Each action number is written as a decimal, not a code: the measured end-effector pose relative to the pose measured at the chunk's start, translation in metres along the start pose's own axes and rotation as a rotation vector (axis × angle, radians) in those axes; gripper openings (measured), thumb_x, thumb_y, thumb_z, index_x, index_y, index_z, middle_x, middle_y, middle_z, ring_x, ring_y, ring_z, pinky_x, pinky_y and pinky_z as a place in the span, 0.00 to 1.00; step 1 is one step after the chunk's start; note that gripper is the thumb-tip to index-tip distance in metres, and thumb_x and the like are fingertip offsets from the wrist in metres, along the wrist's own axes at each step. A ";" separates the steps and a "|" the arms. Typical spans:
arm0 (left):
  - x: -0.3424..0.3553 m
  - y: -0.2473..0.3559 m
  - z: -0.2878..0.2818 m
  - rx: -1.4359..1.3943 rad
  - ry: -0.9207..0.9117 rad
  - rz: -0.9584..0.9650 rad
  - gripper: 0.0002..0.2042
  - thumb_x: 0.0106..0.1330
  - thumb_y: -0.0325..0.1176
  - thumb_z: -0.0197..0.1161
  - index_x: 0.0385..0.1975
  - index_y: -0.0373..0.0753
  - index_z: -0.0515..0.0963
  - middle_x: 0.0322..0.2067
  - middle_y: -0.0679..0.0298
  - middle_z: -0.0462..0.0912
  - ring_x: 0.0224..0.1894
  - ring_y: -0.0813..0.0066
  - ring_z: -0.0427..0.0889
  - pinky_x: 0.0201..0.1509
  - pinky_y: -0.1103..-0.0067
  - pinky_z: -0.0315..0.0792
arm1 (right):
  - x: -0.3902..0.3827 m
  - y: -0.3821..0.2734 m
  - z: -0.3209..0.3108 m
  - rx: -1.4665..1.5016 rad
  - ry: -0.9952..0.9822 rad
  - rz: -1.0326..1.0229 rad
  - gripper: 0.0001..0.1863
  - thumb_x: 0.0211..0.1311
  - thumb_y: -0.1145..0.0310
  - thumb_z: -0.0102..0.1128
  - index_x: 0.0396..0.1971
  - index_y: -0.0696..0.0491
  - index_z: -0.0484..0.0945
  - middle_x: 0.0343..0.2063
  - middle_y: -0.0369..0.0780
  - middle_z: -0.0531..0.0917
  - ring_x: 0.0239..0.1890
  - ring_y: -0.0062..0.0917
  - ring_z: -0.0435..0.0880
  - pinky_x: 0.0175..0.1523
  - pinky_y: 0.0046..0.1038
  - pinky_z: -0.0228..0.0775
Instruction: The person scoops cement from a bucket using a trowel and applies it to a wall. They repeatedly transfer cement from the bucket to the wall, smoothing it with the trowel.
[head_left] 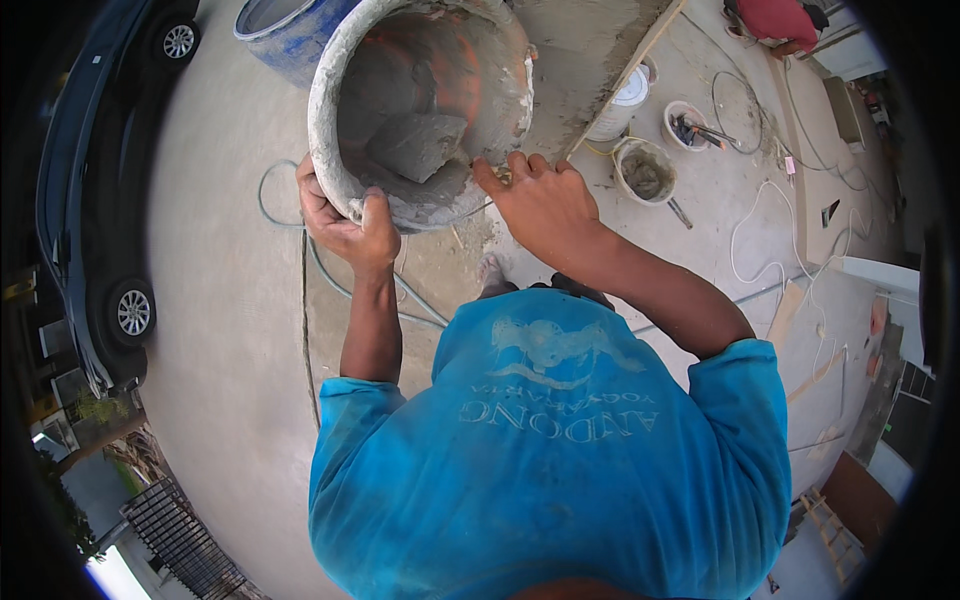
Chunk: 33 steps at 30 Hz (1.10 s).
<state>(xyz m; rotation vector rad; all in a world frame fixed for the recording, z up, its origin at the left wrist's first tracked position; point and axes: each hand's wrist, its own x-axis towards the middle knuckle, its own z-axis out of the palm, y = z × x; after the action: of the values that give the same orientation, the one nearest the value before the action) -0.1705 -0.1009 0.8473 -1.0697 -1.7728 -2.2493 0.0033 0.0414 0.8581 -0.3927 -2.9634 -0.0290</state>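
Note:
A large round bucket (505, 75), its rim and inside caked with grey mortar, is tilted so that its mouth faces me. Inside lies a flat-faced grey piece (418, 146); whether it is a trowel blade or a lump of mortar, I cannot tell. My left hand (352, 225) grips the rim at its near left, thumb over the edge and fingers round the outside. At the near right of the rim, my right hand (545, 200) is closed with curled fingers, the index finger touching the edge. The underside of the bucket is hidden.
A blue drum (285, 38) stands beyond the bucket. To the right are a mortar pail (645, 170), a white pail with tools (686, 127) and a lidded white bucket (615, 108). Hoses cross the floor. A dark car (110, 200) is at left; another person (780, 22) crouches far right.

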 end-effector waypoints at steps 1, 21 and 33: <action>0.000 0.006 0.008 0.007 0.030 0.004 0.26 0.48 0.22 0.57 0.52 0.27 0.73 0.46 0.61 0.75 0.45 0.78 0.74 0.55 0.81 0.68 | -0.001 0.009 -0.001 0.003 -0.057 -0.003 0.28 0.60 0.70 0.61 0.62 0.49 0.76 0.35 0.44 0.84 0.35 0.34 0.89 0.31 0.35 0.80; 0.008 0.020 0.025 0.291 -0.121 0.527 0.18 0.47 0.21 0.54 0.42 0.29 0.74 0.46 0.55 0.77 0.62 0.52 0.79 0.78 0.40 0.46 | 0.032 0.044 -0.017 0.291 0.057 0.232 0.25 0.66 0.63 0.61 0.63 0.43 0.74 0.34 0.48 0.84 0.29 0.44 0.88 0.32 0.46 0.79; 0.036 0.017 -0.011 0.020 0.008 -0.219 0.13 0.54 0.22 0.65 0.40 0.34 0.75 0.53 0.59 0.82 0.54 0.75 0.78 0.63 0.71 0.67 | -0.003 0.078 -0.061 0.337 0.178 -0.024 0.25 0.59 0.64 0.70 0.59 0.41 0.82 0.39 0.41 0.85 0.38 0.35 0.85 0.43 0.36 0.73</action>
<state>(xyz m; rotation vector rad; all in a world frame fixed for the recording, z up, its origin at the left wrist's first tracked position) -0.1951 -0.1033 0.8805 -0.9007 -1.9933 -2.3443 0.0353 0.1135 0.9174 -0.2907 -2.7271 0.4044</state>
